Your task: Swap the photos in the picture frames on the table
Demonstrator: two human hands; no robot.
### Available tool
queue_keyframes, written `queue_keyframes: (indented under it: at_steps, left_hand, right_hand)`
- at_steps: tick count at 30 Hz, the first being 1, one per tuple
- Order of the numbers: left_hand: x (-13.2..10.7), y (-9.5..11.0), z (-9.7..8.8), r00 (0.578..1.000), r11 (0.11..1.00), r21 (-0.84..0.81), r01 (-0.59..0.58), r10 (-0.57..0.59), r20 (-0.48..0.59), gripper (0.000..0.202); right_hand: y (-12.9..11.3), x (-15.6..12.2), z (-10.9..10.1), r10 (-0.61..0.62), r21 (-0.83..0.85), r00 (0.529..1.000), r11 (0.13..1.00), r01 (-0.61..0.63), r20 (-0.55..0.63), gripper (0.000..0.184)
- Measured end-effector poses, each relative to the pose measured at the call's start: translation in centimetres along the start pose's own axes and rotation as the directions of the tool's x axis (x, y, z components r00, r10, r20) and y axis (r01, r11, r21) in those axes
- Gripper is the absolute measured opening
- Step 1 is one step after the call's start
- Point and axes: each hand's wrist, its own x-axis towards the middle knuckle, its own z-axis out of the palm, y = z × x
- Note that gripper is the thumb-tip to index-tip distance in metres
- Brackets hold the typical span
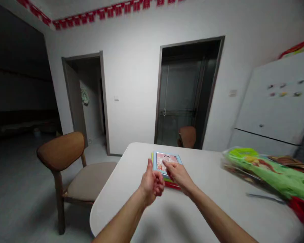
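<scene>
left hand [152,186] curls, thumb raised, near right hand [178,173].

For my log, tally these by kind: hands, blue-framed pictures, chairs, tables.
Hands: 2 (left hand, right hand)
Blue-framed picture: 1
Chairs: 2 (left-side chair, chair beyond the table's far edge)
White table: 1
Total: 6

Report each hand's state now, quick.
Left hand: closed loosely, thumb up, nothing visible in it.
Right hand: over the blue-bordered picture, index finger extended; whether it grips anything cannot be told.
</scene>
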Motion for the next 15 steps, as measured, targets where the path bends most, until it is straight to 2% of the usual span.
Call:
queue_keyframes:
  at_steps: [2,5,9,12,15]
  left_hand:
    - [0.2,-2.0,-0.7,0.999,0.999,0.016,0.029,-0.029,-0.032,0.062]
    - [1.0,-4.9,-2.2,0.994,0.999,0.019,0.046,-0.044,-0.097,0.054]
    - [2.2,-8.0,-3.9,0.983,1.000,-0.023,-0.011,0.007,-0.185,0.048]
    - [2.2,-8.7,-3.5,0.977,0.987,-0.085,-0.136,0.119,-0.179,0.053]
    - [0.7,-8.3,-1.6,0.948,0.951,-0.073,-0.300,0.288,-0.137,0.055]
  right_hand:
    - [0.8,0.0,0.1,0.016,-0.024,1.000,1.000,-0.017,-0.026,0.025]
    - [1.6,-0.4,0.4,0.000,-0.061,0.999,0.998,-0.002,-0.042,0.030]
    - [1.3,-2.5,0.3,-0.112,-0.080,0.994,0.991,0.111,-0.013,0.023]
    - [0.2,-5.8,-0.6,-0.186,-0.045,0.982,0.981,0.187,0.021,0.022]
    - [-0.3,-9.0,-1.6,-0.144,0.183,0.989,0.974,0.136,0.031,0.023]
